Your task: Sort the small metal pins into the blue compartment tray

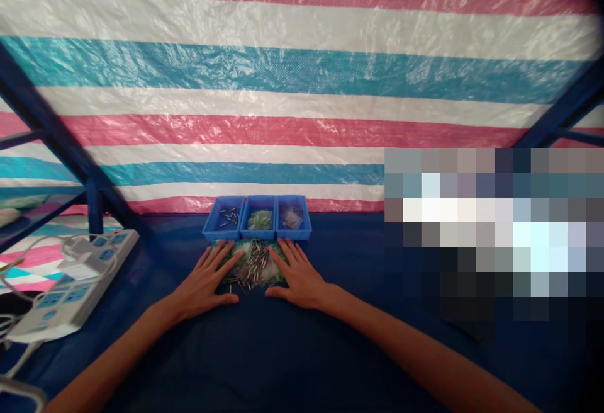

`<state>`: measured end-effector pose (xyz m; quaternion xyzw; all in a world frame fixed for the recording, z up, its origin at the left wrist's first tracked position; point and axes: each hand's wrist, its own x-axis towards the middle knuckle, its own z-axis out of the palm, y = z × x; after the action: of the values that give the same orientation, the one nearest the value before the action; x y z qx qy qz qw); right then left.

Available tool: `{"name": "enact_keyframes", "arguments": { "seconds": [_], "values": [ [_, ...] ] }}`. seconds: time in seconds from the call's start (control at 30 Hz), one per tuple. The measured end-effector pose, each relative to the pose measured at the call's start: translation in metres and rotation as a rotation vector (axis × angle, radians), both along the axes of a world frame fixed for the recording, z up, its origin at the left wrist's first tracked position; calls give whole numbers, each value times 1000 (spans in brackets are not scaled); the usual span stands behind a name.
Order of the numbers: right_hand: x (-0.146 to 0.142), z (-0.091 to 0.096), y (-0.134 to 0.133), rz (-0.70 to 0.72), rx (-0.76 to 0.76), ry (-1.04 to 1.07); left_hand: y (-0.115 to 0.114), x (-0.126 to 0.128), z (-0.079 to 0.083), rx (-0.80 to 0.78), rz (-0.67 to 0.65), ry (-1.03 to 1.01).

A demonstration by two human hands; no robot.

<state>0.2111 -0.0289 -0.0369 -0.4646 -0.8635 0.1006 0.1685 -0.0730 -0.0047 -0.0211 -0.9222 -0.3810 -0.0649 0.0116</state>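
Observation:
My left hand (207, 281) lies with its fingers spread at the left side of a pile of small metal pins (257, 263) and clear plastic bags (271, 272). At the pile's right side my right hand (297, 277) is spread too, fingertips on or beside the bags. Neither hand grips anything. Just behind the pile, three blue bins stand side by side. A few metal pins lie in the left bin (208, 231), greenish packets in the middle bin (257, 235), and pale, reddish-brown small pieces in the right bin (295, 234).
A white power strip (89, 281) with plugs and cables lies along the left edge of the dark blue table (245, 356). A striped plastic sheet (283, 73) hangs behind, with blue frame bars (61, 130) at the sides. A blurred-out block covers the right.

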Motion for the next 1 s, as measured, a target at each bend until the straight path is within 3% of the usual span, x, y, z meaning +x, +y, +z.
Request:
{"name": "enact_keyframes", "arguments": {
  "seconds": [0.4,0.7,1.0],
  "values": [
    [-24,-5,-5,-155,26,38,2,27,-19,123,99,-32],
    [-29,-8,-2,-198,67,48,-2,34,-20,124,181,-78],
    [-28,-4,-6,-197,101,88,-5,34,-13,81,171,-145]
  ]
}}
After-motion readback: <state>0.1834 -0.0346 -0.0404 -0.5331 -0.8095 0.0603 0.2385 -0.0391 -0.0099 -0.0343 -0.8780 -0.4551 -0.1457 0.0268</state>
